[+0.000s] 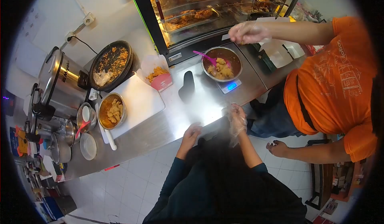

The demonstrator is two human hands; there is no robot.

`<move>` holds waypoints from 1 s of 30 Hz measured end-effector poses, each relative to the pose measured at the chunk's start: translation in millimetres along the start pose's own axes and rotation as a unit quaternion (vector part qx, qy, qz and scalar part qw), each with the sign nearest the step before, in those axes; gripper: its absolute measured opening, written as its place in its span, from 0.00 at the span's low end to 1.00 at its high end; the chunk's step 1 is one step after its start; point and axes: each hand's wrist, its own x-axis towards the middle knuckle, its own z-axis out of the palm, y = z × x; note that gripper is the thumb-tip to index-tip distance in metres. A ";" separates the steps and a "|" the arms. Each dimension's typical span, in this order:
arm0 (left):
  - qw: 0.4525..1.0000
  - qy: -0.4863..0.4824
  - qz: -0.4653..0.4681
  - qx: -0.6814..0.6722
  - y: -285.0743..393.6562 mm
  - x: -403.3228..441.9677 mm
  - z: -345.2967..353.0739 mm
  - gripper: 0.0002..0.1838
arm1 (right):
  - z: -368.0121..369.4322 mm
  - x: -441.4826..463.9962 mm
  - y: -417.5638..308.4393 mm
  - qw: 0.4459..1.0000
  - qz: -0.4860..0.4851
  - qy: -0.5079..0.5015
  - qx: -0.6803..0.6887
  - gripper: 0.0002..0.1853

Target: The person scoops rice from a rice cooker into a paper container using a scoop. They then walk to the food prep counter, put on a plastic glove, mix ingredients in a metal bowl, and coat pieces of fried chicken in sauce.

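My left hand [190, 136] is bare, its fingers loosely bent and empty, near the front edge of the steel counter [138, 144]. To the right, my right hand [237, 119] wears a clear plastic glove; its fingers are half curled and nothing shows in them. Beyond it, a steel bowl [237, 58] with battered pieces [220, 71] and a pink spoon [211, 59] rests on a scale [231, 86] with a lit blue display. A co-worker's gloved hand [249, 33] is above the bowl's far side.
The co-worker in an orange shirt [320, 80] stands at the right. A heated display case [192, 20] is behind the counter. At the left are a white board [140, 104], a second bowl [111, 111], a knife [110, 140], a food box [161, 81], a black pan [111, 66] and a large pot [64, 84].
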 end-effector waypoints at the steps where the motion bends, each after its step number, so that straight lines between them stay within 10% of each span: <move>1: 1.000 0.001 -0.006 0.004 1.1 -0.1 0.5 0.19 | -0.7 0.1 1.5 1.000 -0.005 0.001 0.002 0.12; 30: 0.999 0.017 -0.038 0.001 5.6 5.1 -4.0 0.19 | 15.7 13.3 5.7 0.999 0.010 -0.025 0.028 0.11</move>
